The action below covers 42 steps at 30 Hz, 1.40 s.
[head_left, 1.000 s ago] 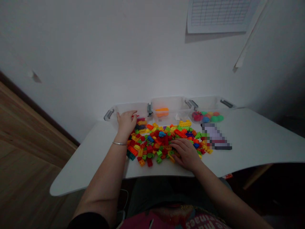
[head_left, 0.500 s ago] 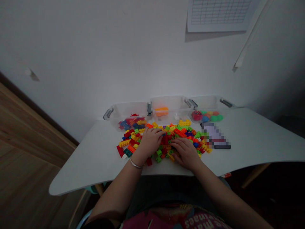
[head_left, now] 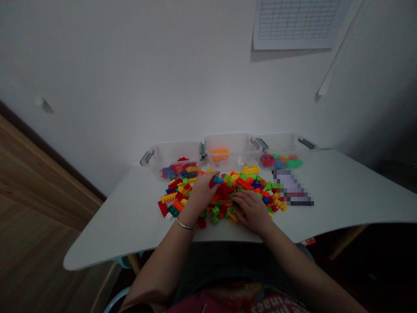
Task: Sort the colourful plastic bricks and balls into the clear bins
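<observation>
A pile of mixed toy building bricks (head_left: 243,182) in red, yellow, orange, green and blue lies in front of me. My left hand (head_left: 202,191), with a silver bangle at the wrist, is over the left-middle of the pile. Between its thumb and fingers is a small blue brick (head_left: 218,179). My right hand (head_left: 252,208) rests at the near right side of the pile, fingers loosely bent and apart, touching bricks beside green and yellow ones (head_left: 232,214). The tips of its fingers partly cover the bricks under them.
Three clear bins stand along the wall: the left bin (head_left: 176,150) has red and blue pieces, the middle bin (head_left: 231,141) an orange piece, the right bin (head_left: 280,141) coloured round pieces. A blurred-out tablet-like object (head_left: 295,189) lies right of the pile on the white table (head_left: 342,187).
My left hand has turned and closed its fingers, lifting the blue brick slightly out of the pile. My right hand stays nearly where it was. The view has shifted a little.
</observation>
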Tool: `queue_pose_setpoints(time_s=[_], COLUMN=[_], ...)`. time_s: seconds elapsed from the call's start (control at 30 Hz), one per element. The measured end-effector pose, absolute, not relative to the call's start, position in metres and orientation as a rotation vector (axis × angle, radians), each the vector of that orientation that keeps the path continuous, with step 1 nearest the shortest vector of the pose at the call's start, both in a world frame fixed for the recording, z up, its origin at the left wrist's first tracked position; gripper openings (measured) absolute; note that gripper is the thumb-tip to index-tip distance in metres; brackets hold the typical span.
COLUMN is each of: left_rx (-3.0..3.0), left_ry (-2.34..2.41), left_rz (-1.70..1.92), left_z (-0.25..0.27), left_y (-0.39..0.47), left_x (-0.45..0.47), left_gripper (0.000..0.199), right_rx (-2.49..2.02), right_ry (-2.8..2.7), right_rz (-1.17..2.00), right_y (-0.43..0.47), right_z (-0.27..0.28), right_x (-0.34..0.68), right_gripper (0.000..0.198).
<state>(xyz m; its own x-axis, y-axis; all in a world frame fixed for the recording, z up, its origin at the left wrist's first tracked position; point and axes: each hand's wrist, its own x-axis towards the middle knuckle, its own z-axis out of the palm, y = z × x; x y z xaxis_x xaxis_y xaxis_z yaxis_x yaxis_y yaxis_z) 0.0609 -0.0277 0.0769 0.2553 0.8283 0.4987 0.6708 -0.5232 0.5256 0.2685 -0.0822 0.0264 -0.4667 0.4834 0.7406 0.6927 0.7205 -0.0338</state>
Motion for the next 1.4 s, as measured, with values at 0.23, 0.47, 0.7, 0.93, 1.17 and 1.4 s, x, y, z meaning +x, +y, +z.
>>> queue_pose_setpoints(time_s=[0.23, 0.47, 0.7, 0.93, 1.17, 1.4], left_rx=[2.027, 2.182, 2.418, 2.525, 2.631, 2.637], left_ry=[1.126, 1.184, 1.123, 1.202, 1.544, 1.707], left_rz=[1.375, 1.385, 1.325, 1.174, 0.986, 0.825], left_z=[0.072, 0.073, 0.079, 0.076, 0.071, 0.062], left_y=[-0.034, -0.05, -0.062, -0.063, -0.069, -0.059], left_x=[0.047, 0.044, 0.06, 0.059, 0.042, 0.034], left_gripper=[0.048, 0.034, 0.032, 0.037, 0.043, 0.042], right_rx=[-0.989, -1.079, -1.127, -1.176, -1.276, -1.473], right_ry=[-2.107, -1.992, -1.834, -1.706, -1.459, -1.12], right_rz=[-0.337, -0.249, 0.354, 0.617, 0.419, -0.029], right_y=[-0.08, -0.083, -0.072, -0.063, -0.028, 0.032], right_z=[0.022, 0.035, 0.069, 0.07, 0.073, 0.096], right_x=[0.269, 0.262, 0.237, 0.232, 0.288, 0.377], right_gripper=[0.029, 0.028, 0.027, 0.016, 0.03, 0.037])
